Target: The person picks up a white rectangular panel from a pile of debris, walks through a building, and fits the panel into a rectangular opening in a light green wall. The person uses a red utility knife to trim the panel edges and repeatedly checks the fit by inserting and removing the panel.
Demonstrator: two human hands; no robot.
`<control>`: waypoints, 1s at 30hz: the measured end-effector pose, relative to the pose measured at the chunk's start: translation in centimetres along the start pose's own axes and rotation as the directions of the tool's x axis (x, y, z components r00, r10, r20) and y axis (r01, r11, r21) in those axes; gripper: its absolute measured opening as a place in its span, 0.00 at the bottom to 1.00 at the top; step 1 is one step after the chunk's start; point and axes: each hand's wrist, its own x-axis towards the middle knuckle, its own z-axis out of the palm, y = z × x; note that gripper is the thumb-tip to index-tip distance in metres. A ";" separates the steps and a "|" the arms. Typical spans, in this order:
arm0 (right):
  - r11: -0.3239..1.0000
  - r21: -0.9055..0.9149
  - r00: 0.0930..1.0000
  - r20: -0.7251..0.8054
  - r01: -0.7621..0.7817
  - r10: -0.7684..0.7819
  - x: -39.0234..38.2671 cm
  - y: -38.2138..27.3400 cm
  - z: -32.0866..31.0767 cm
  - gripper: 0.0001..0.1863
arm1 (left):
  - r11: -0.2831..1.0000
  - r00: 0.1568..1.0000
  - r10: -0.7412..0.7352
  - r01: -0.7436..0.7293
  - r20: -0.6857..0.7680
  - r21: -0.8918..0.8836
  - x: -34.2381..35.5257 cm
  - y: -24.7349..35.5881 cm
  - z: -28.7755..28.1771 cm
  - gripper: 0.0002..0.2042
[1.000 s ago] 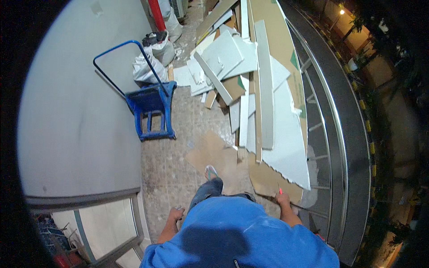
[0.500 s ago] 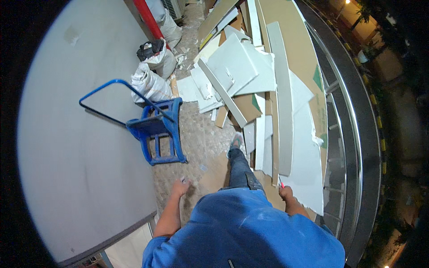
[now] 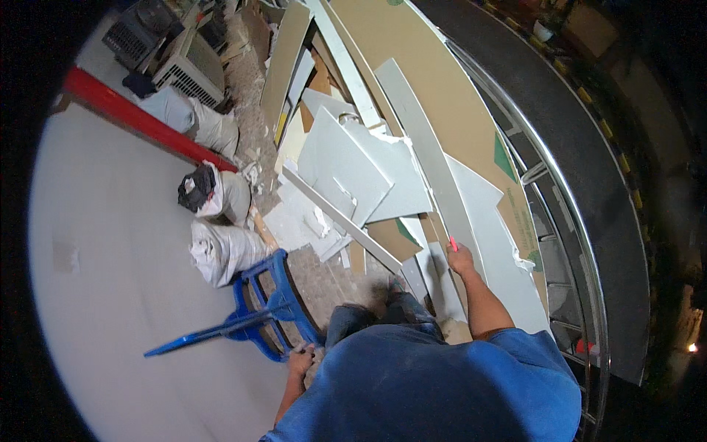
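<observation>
Right hand out over the long pale board strip in the heap of broken panels, its grip wrapped around a red-handled tool! Left hand low, just beside the blue frame; whether that grip holds anything, I can't tell.

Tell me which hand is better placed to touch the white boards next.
Probably your right hand: it's stretched out over the board pile, though it grips a small pink object. Your left hand is by the blue cart, away from the pile.
</observation>
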 end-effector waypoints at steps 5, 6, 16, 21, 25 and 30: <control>0.990 0.051 0.987 -0.086 -0.132 0.136 -0.3 -1.5 -0.1 0.25 | 0.935 0.961 0.211 -0.251 0.178 0.249 7.6 12.2 -1.6 0.24; 0.988 -0.012 0.986 -0.068 -0.152 0.151 -1.0 -0.6 0.4 0.24 | 0.894 0.939 0.285 -0.334 0.195 0.300 9.8 13.6 -2.2 0.24; 0.876 -0.082 0.855 -0.282 -0.474 0.436 1.6 6.5 5.3 0.20 | 0.862 0.941 0.297 -0.337 0.160 0.380 26.2 23.4 -12.3 0.19; 0.934 0.109 0.874 -0.331 -0.339 0.356 12.0 1.6 2.6 0.14 | 0.945 0.960 0.242 -0.266 0.140 0.191 21.0 23.1 -14.2 0.18; 0.962 0.091 0.921 -0.278 -0.258 0.273 19.5 -3.3 -0.5 0.16 | 0.718 0.936 0.229 -0.347 0.266 0.604 15.6 19.2 -14.3 0.19; 0.969 0.008 0.913 -0.333 -0.245 0.234 24.8 -7.0 0.3 0.21 | 0.706 0.944 0.072 -0.276 0.321 0.652 7.6 14.4 -14.5 0.25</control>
